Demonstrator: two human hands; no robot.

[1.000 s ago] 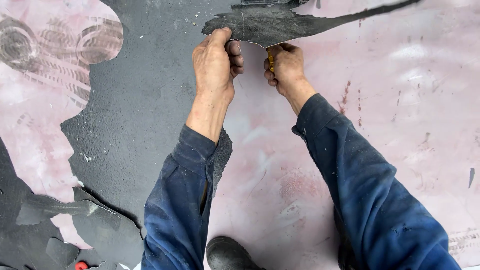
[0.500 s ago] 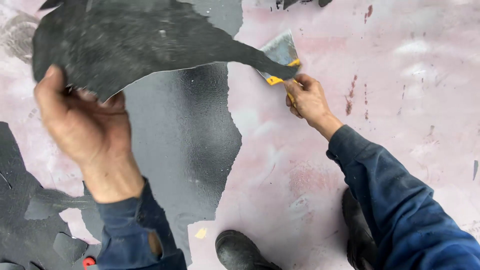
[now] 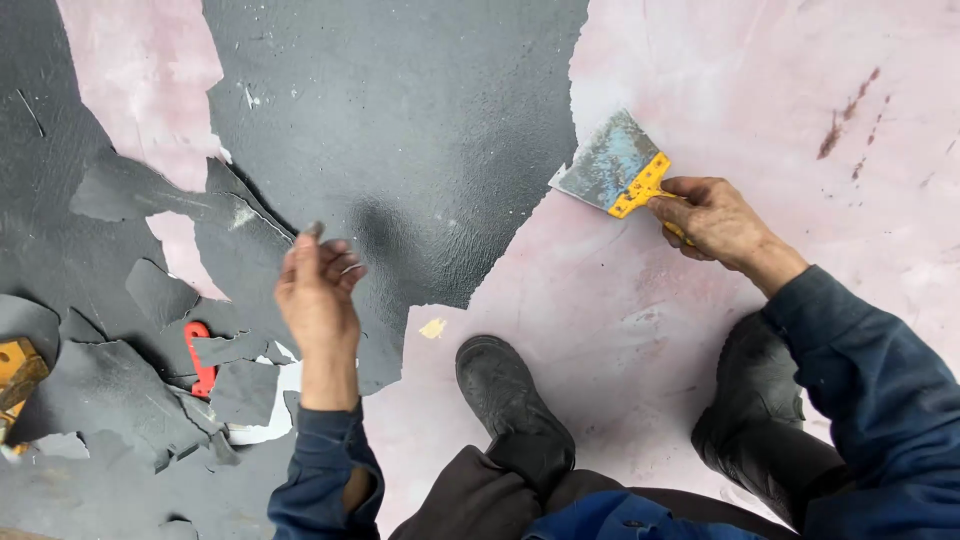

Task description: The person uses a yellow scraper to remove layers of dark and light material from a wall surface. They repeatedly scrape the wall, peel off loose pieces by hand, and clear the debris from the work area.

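The grey coating [image 3: 400, 130] fills the upper middle and left of the frame, a dark skin lying over the pink floor [image 3: 800, 80] that shows bare across the whole right side and in patches at the upper left. Its torn edge runs from top centre down to the middle, where the two surfaces meet.

At the lower left lies a heap of loose grey pieces [image 3: 130, 400], curled and overlapping, apparently dropped aside out of the way of the edge being worked. A red tool handle [image 3: 198, 355] pokes out among them, and something yellow-brown [image 3: 15, 375] sits at the far left edge, too cut off to identify.

A black boot [image 3: 510, 395] stands on the bare pink floor at lower centre, with a second boot [image 3: 755, 385] to its right, so the person crouches on the stripped side, facing the edge.

The right hand [image 3: 720, 220], at centre right, is closed around the yellow handle of a scraper [image 3: 615, 170], its wide metal blade held low and aimed up-left at the torn edge, seemingly to slide beneath the coating.

The left hand [image 3: 318, 290], in the middle-left, hangs above the grey coating with fingers loosely curled and apart, holding nothing.
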